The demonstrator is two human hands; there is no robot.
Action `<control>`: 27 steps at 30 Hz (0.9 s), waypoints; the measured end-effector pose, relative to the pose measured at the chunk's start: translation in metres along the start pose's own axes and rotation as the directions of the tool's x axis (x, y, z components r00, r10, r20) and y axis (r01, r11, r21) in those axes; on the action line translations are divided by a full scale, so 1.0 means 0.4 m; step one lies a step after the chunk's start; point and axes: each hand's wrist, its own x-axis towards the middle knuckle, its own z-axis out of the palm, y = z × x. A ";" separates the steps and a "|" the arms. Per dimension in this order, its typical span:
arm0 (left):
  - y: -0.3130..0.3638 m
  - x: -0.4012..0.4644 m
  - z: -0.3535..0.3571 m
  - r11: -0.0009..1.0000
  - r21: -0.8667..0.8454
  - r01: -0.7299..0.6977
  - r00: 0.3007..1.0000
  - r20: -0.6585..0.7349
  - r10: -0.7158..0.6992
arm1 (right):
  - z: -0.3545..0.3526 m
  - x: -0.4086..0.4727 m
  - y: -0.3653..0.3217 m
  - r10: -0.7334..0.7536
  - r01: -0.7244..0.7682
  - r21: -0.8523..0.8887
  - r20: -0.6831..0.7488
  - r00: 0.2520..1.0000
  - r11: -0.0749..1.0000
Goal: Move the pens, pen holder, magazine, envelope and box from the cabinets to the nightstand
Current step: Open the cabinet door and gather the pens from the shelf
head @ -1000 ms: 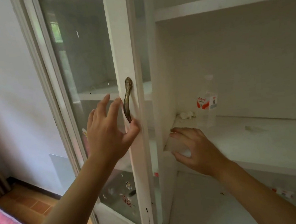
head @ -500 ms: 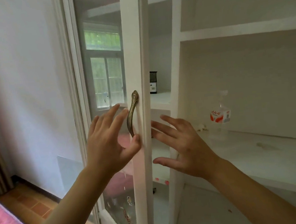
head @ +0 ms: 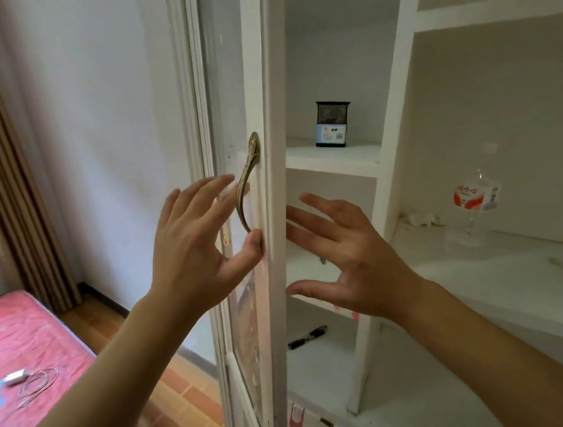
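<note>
A white glass cabinet door [head: 256, 78] stands swung open, edge-on to me. My left hand [head: 197, 245] is spread flat on its outer face, thumb touching the frame just below the brass handle [head: 248, 182]. My right hand [head: 349, 258] is spread with fingers apart behind the door's edge, holding nothing. Inside the cabinet, a black mesh pen holder [head: 333, 124] with a blue label stands on an upper shelf [head: 333, 160]. A black pen [head: 307, 337] lies on a lower shelf. The magazine, envelope and box are not visible.
A clear water bottle [head: 475, 205] with a red label stands on the wide shelf [head: 520, 276] to the right, with crumpled white paper [head: 420, 219] beside it. A pink bed [head: 18, 352] with a charger and cable [head: 28, 380] is at lower left. A brown curtain [head: 4, 171] hangs at left.
The door has swung further open, uncovering the pen holder and the pen. My right hand left the wide shelf's edge and rose beside the door with fingers spread.
</note>
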 end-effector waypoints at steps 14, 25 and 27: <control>-0.093 -0.226 -0.154 0.985 0.171 -0.013 0.967 0.252 -0.031 | 0.114 0.119 -0.131 -0.072 0.086 0.210 -0.070 0.995 0.974; -0.163 -0.328 -0.243 0.954 0.290 0.075 0.968 0.207 -0.139 | 0.201 0.202 -0.225 -0.114 0.082 0.258 0.112 0.987 0.963; -0.176 -0.352 -0.253 0.947 0.305 0.097 0.962 0.217 -0.168 | 0.225 0.208 -0.240 -0.109 0.066 0.283 0.140 0.984 0.957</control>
